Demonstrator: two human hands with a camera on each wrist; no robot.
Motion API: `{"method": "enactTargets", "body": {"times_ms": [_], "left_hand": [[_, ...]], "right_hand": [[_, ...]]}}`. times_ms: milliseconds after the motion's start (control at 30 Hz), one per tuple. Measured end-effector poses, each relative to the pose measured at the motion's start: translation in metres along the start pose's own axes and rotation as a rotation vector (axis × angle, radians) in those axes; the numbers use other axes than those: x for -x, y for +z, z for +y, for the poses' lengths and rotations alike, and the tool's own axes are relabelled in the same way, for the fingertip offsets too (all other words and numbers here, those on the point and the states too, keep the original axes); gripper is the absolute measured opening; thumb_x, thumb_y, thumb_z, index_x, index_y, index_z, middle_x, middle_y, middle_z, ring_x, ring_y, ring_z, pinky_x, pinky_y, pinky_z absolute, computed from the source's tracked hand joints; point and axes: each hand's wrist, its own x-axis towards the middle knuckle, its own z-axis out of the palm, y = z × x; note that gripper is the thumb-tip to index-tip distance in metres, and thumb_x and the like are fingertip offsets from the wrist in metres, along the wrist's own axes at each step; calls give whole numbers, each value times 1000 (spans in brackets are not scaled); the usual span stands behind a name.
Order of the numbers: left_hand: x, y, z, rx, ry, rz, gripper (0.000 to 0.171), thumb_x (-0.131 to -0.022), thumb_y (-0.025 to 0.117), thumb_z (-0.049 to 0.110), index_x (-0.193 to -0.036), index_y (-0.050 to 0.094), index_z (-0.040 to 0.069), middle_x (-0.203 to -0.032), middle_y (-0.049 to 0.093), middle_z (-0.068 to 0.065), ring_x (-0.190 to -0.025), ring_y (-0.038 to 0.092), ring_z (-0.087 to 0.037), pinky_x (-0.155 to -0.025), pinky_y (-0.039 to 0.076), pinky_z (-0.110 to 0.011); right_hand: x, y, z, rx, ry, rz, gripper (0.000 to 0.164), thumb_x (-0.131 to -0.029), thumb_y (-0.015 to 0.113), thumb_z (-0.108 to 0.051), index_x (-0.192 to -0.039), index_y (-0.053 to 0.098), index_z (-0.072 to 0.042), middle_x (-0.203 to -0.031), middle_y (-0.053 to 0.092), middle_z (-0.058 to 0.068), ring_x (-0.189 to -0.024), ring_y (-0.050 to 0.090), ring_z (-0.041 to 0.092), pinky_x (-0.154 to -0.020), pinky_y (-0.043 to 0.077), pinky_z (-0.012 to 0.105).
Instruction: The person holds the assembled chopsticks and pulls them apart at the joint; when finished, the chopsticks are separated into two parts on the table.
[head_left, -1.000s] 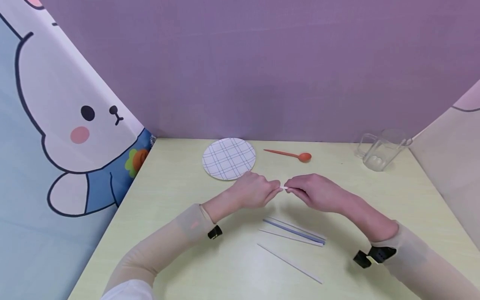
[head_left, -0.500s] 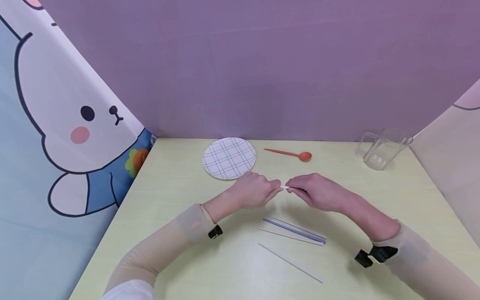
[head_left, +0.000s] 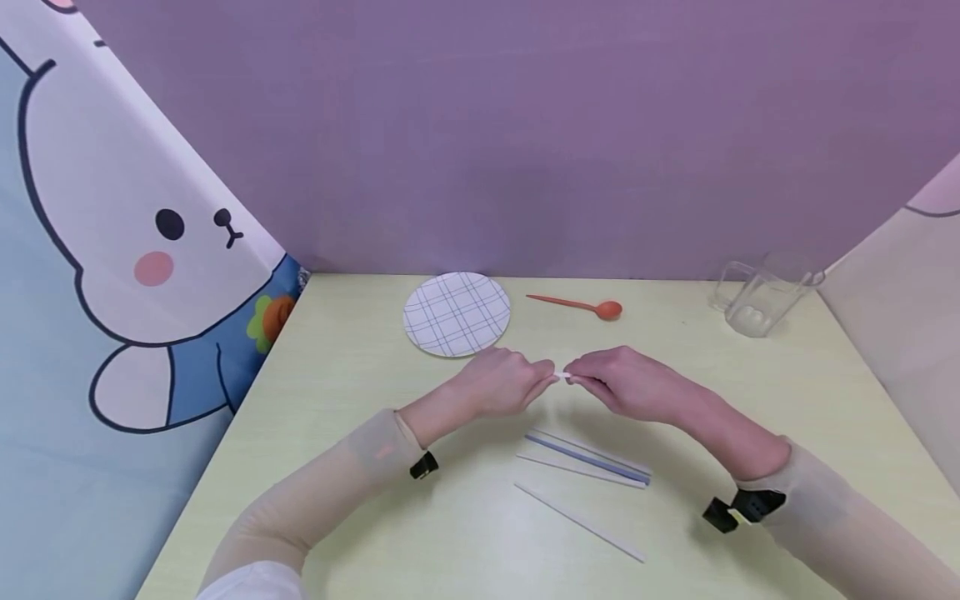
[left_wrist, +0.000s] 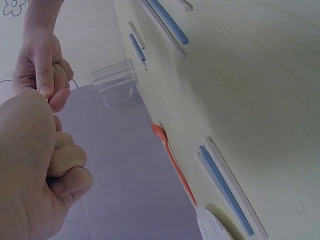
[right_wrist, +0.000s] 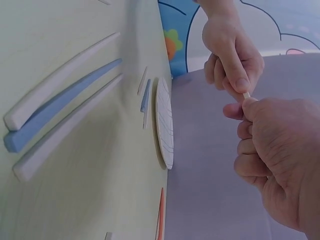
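Note:
Over the middle of the table, my left hand (head_left: pixel 498 382) and right hand (head_left: pixel 637 383) face each other, fingertips almost meeting. Between them shows a short length of a thin white stick (head_left: pixel 562 374), pinched by thumb and fingers on both sides. The right wrist view also catches this pale bit (right_wrist: pixel 246 95) between the thumbs; the rest is hidden in the hands. Below the hands lie a blue stick (head_left: pixel 588 460) with a white stick (head_left: pixel 581 472) and another beside it. A further white stick (head_left: pixel 579 523) lies apart, nearer the front.
A white plate (head_left: pixel 457 315) with blue crossed lines lies behind the left hand. To its right is an orange spoon (head_left: pixel 573 306). Toward the back right corner stands a clear glass jug (head_left: pixel 757 308) with a handle. A purple backdrop (head_left: pixel 540 150) rises behind the table.

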Motion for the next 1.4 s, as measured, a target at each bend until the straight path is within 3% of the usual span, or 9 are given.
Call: {"method": "enactTargets", "body": {"times_ms": [600,867,1133,1400], "left_hand": [[4,3,-2,-41,24,19,35,-114,47,35,-85,55,16,-58,26,10,-50,29,-7,-48,19,-22],[4,2,0,-62,14,9,36,-114,47,36,-85,57,18,-58,27,11,-50,30,-6,-48,20,-21],[5,1,1,-57,42,21,35,-114,47,35,-84,56,18,-57,26,11,-49,28,-6,-48,18,-21],[4,2,3,-64,12,27,35,-114,47,35,-85,57,18,-58,29,10,-49,31,-7,-47,21,-23]], "right_hand": [[0,3,5,-14,-20,-18,13,-101,70,-6,-104,75,-17,-90,69,-12,-77,57,-2,-74,57,24],[1,4,5,-23,-21,-14,14,-100,71,-6,-107,76,-17,-94,72,-11,-81,61,-2,-76,59,25],[2,2,7,-42,-35,-42,16,-102,69,-6,-112,77,-15,-102,78,-6,-87,71,8,-81,62,32],[4,4,4,-16,-9,-6,15,-100,71,-5,-106,74,-18,-92,69,-12,-79,58,-2,-74,57,25]]}}
